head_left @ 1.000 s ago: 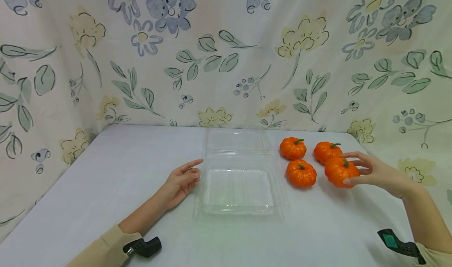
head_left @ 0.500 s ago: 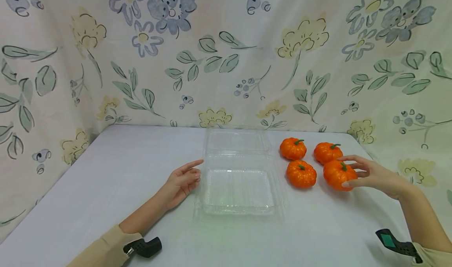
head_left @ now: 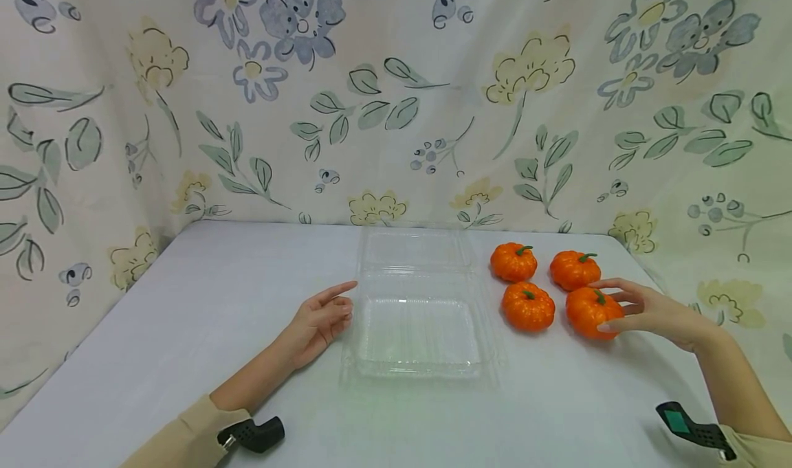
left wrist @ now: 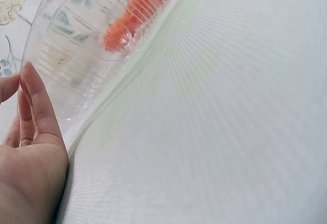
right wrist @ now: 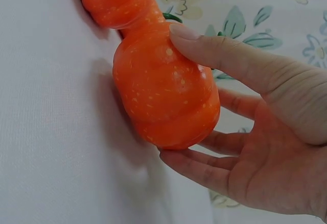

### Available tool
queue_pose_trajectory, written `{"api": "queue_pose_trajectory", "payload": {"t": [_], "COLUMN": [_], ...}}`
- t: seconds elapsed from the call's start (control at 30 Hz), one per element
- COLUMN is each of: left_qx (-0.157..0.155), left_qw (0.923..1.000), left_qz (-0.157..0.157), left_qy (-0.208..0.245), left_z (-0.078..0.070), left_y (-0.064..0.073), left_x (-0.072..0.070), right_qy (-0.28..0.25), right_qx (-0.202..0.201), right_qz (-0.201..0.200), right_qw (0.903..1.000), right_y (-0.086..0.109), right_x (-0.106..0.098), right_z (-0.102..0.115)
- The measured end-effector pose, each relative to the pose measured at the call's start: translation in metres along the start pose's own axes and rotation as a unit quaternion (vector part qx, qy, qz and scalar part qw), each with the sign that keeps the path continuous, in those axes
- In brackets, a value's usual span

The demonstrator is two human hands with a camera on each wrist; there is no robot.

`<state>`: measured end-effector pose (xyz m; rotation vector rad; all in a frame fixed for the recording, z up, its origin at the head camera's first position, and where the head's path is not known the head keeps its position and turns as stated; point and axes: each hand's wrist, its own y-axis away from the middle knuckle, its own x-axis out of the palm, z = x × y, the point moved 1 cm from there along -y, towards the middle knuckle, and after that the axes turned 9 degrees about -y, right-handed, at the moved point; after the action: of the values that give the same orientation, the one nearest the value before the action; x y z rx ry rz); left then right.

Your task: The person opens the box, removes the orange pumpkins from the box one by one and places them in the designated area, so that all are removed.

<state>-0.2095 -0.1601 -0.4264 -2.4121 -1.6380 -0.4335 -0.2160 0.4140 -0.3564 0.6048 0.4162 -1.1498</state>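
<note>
My right hand (head_left: 658,312) holds a small orange pumpkin (head_left: 588,311) with a green stem, at the front right of a group of similar pumpkins. In the right wrist view, the thumb lies on the near side of this pumpkin (right wrist: 166,91), and the fingers reach around behind and below it. It sits at or just above the table; the contact is hard to make out. A clear plastic clamshell container (head_left: 417,370) lies open at the centre. At its left edge rests my left hand (head_left: 317,327), index finger extended and touching or nearly touching the rim, other fingers loosely bent.
Three more pumpkins stand right of the container: one back left (head_left: 513,262), one back right (head_left: 574,271), one front left (head_left: 527,307). The container's lid (head_left: 414,248) lies back towards the flowered curtain (head_left: 396,110). A white cloth covers the table (head_left: 247,269).
The right hand has lowered the pumpkin it holds and brought it slightly left, towards the table and the other pumpkins. The left hand and container have stayed in place.
</note>
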Motion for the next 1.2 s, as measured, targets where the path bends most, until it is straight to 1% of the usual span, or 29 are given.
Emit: {"api": "queue_pose_trajectory", "payload": {"t": [0.17, 0.43, 0.63, 0.9, 1.2], "left_qx": [-0.002, -0.003, -0.004, -0.004, -0.007], "left_qw": [1.0, 1.0, 1.0, 1.0, 0.9999], "left_qz": [0.0, -0.002, -0.004, -0.005, -0.009], "left_qy": [-0.003, -0.005, -0.006, -0.007, -0.011], "left_z": [0.0, -0.001, -0.001, -0.002, -0.003], "left_y": [0.0, 0.0, 0.0, 0.001, 0.001], "left_x": [0.0, 0.001, 0.001, 0.002, 0.003], "right_qy": [0.004, -0.004, -0.008, -0.012, -0.004], "right_qx": [0.0, -0.004, -0.001, -0.004, -0.009], "right_qz": [0.004, 0.004, 0.006, 0.008, 0.006], "right_qw": [1.0, 1.0, 1.0, 0.9999, 0.9999], "right_y": [-0.001, -0.003, -0.004, -0.004, -0.002], "right_x": [0.0, 0.0, -0.001, -0.001, -0.001], "right_z": [-0.004, -0.008, -0.011, -0.012, -0.012]}}
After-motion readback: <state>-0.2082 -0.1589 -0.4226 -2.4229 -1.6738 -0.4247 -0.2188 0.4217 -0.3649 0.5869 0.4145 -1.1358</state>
